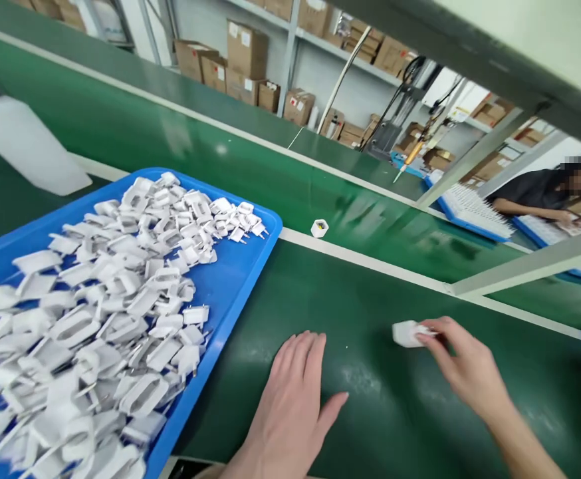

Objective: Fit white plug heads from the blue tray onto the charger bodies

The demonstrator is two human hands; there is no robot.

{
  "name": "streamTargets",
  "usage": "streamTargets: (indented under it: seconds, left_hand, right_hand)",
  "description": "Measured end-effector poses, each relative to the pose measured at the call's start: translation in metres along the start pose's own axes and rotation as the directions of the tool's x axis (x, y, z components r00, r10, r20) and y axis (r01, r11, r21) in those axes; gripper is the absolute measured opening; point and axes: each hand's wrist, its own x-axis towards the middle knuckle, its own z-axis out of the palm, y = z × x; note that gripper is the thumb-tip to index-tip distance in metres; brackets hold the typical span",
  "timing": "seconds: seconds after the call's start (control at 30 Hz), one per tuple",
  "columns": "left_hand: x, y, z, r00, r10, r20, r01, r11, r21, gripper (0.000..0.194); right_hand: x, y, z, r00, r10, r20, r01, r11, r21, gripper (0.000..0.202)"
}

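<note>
My right hand (463, 356) pinches a white plug housing (407, 334) between thumb and fingers, over the green work surface (365, 299). The housing's wider end points left; its narrow end is partly covered by my fingertips. Palm down, my left hand (298, 399) lies on the surface with the thumb spread away from the fingers. Nothing shows in it. To its left stands a blue tray (243, 303) heaped with many white plug housings (121, 286), some with metal pins showing.
A small white piece (320, 228) with yellow inside sits by the belt edge. At left hangs a white bottle-like object (21, 133). A slanted metal post (530, 266) crosses the right side. Beyond the belt, a person (534, 193) works beside blue trays (470, 206). Cardboard boxes (246, 50) fill shelves behind.
</note>
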Motion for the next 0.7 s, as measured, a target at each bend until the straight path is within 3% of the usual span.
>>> streamTargets:
  seconds: [0.07,0.13,0.2,0.27,0.37,0.47,0.53,0.63,0.7]
  left_hand:
    - [-0.009,-0.009,-0.005,0.998,0.063,0.024,-0.064,0.998,0.027,0.056]
    - [-0.015,-0.019,-0.009,0.992,0.125,0.025,-0.126,0.991,0.04,0.05]
    - [-0.019,-0.029,-0.01,0.985,0.17,0.006,-0.17,0.984,0.046,0.047]
    - [-0.02,-0.036,-0.01,0.975,0.22,-0.034,-0.218,0.974,0.058,0.044]
    - [-0.019,-0.043,-0.008,0.949,0.293,-0.114,-0.283,0.954,0.099,0.035]
    - [-0.018,-0.045,-0.007,0.93,0.334,-0.156,-0.312,0.938,0.149,0.027]
    - [-0.018,-0.045,-0.006,0.927,0.345,-0.147,-0.321,0.933,0.165,0.026]
    - [-0.018,-0.047,-0.005,0.937,0.326,-0.122,-0.309,0.941,0.14,0.029]
    - [-0.019,-0.049,-0.004,0.944,0.308,-0.115,-0.297,0.949,0.106,0.031]
  right_hand:
    - [-0.021,0.05,-0.024,0.959,0.249,-0.136,-0.268,0.953,-0.144,0.045]
    - [-0.036,0.095,-0.041,0.864,0.425,-0.27,-0.486,0.846,-0.222,0.061]
    - [-0.045,0.124,-0.05,0.804,0.488,-0.339,-0.577,0.776,-0.253,0.063]
    - [-0.047,0.134,-0.053,0.782,0.501,-0.371,-0.605,0.752,-0.26,0.061]
    - [-0.039,0.121,-0.055,0.75,0.48,-0.455,-0.631,0.726,-0.273,0.06]
    - [-0.007,0.09,-0.047,0.748,0.418,-0.515,-0.612,0.735,-0.293,0.069]
    - [0.032,0.064,-0.025,0.803,0.38,-0.46,-0.542,0.785,-0.298,0.072]
    - [0.109,0.015,0.03,0.926,0.29,-0.24,-0.349,0.9,-0.26,0.058]
    - [0.162,-0.018,0.065,0.967,0.231,-0.111,-0.25,0.944,-0.216,0.053]
